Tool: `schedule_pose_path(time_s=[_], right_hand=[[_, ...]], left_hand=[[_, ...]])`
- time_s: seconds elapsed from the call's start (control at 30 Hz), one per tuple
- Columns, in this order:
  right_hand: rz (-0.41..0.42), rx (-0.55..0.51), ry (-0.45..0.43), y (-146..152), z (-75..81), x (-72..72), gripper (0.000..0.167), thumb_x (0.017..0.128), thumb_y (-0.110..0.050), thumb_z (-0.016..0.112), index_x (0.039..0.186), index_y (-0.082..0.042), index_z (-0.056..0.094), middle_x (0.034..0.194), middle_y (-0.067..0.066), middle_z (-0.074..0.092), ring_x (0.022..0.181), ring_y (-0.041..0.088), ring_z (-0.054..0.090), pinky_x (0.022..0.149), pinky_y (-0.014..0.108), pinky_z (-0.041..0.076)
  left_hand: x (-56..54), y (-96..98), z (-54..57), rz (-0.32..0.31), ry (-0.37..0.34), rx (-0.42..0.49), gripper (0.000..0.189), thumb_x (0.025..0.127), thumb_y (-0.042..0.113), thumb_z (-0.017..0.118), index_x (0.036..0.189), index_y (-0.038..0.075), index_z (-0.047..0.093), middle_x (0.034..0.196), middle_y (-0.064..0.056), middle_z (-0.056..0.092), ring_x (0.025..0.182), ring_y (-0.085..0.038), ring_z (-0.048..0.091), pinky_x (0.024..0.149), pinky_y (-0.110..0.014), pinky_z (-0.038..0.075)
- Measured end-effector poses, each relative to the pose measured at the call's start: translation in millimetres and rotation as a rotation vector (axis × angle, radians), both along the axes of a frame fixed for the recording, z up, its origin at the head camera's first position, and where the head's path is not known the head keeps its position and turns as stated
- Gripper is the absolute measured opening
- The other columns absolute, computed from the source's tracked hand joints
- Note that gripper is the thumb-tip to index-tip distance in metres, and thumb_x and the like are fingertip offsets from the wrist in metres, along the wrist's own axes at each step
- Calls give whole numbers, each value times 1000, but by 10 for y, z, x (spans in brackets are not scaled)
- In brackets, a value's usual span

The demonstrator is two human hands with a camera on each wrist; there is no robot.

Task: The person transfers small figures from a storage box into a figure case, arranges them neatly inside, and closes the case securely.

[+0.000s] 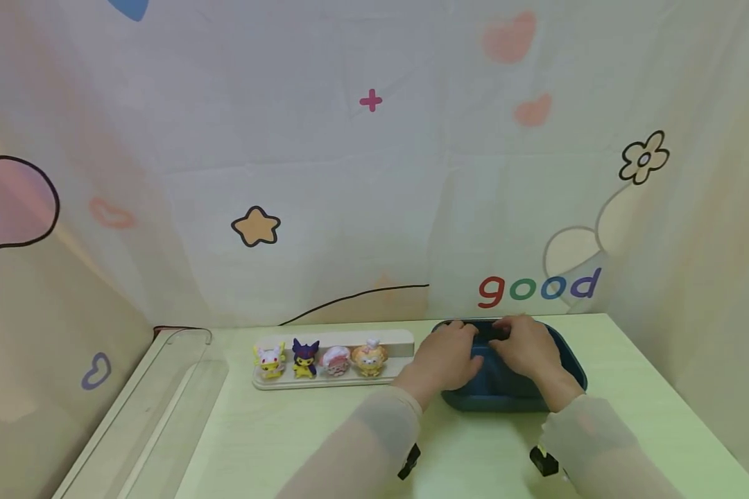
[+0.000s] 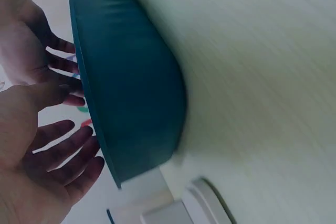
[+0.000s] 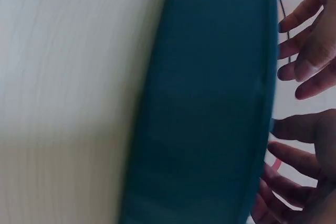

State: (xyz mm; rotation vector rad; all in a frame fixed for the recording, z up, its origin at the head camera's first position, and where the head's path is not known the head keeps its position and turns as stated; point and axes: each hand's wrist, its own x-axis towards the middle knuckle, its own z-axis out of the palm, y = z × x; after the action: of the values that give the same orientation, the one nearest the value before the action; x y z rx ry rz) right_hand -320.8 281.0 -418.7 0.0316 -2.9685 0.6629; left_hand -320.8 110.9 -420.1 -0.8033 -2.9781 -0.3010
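Observation:
A dark teal plastic basin [image 1: 505, 403] stands on the table to the right. My left hand [image 1: 451, 357] hangs over its left part, and my right hand [image 1: 529, 346] is over the right part. In the left wrist view, the fingers of my left hand [image 2: 58, 156] are spread and loosely bent at the basin's rim [image 2: 86, 85], with nothing seen between them. From the right wrist view, my right hand [image 3: 304, 182] has loosely bent, separate fingers near the rim and no object in them. The inside of the basin is partly hidden by both hands.
Left of the basin, a white stepped stand [image 1: 402, 339] bears several small figurines [image 1: 306, 359] in a row. A long clear plastic tray [image 1: 162, 416] lies along the table's left edge. A printed curtain [image 1: 324, 173] hangs behind the table [image 1: 274, 430].

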Motion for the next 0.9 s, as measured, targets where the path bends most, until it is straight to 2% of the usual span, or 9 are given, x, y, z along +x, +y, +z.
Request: schedule_pose_path(time_s=[0.13, 0.27, 0.47, 0.7, 0.9], right_hand=[[-55, 60, -15, 114, -57, -10, 43, 92, -20, 71, 128, 3, 68, 128, 32, 61, 116, 55, 57, 99, 64, 48], [-86, 102, -88, 210, -129, -23, 48, 94, -19, 69, 134, 5, 62, 132, 36, 56, 120, 57, 55, 102, 65, 46], [-73, 57, -154, 323, -250, -61, 43, 95, -15, 65, 133, 4, 63, 137, 30, 61, 121, 49, 60, 102, 62, 48], [-58, 41, -98, 363, -306, -90, 32, 92, -8, 64, 119, 7, 70, 124, 29, 68, 113, 47, 64, 99, 61, 50], [-40, 29, -67, 365, -315, -78, 27, 93, -8, 67, 116, 6, 72, 121, 28, 69, 113, 48, 64, 98, 61, 51]], left_hand=[[-10, 126, -19, 16, -62, 2, 51, 102, 44, 63, 146, 20, 56, 141, 2, 61, 128, -14, 61, 109, -28, 49], [-38, 246, -55, 30, -122, -6, 54, 101, 45, 64, 147, 19, 53, 142, 1, 59, 126, -13, 61, 108, -26, 48], [-29, 401, -85, 47, -207, 8, 55, 100, 45, 66, 146, 19, 52, 143, 2, 58, 126, -13, 60, 107, -27, 50], [-4, 511, -93, 45, -264, 18, 59, 99, 45, 67, 149, 20, 50, 149, 3, 55, 131, -13, 58, 108, -28, 49], [-22, 540, -124, 36, -275, 31, 58, 98, 44, 68, 148, 20, 51, 147, 3, 56, 131, -13, 58, 108, -28, 49]])
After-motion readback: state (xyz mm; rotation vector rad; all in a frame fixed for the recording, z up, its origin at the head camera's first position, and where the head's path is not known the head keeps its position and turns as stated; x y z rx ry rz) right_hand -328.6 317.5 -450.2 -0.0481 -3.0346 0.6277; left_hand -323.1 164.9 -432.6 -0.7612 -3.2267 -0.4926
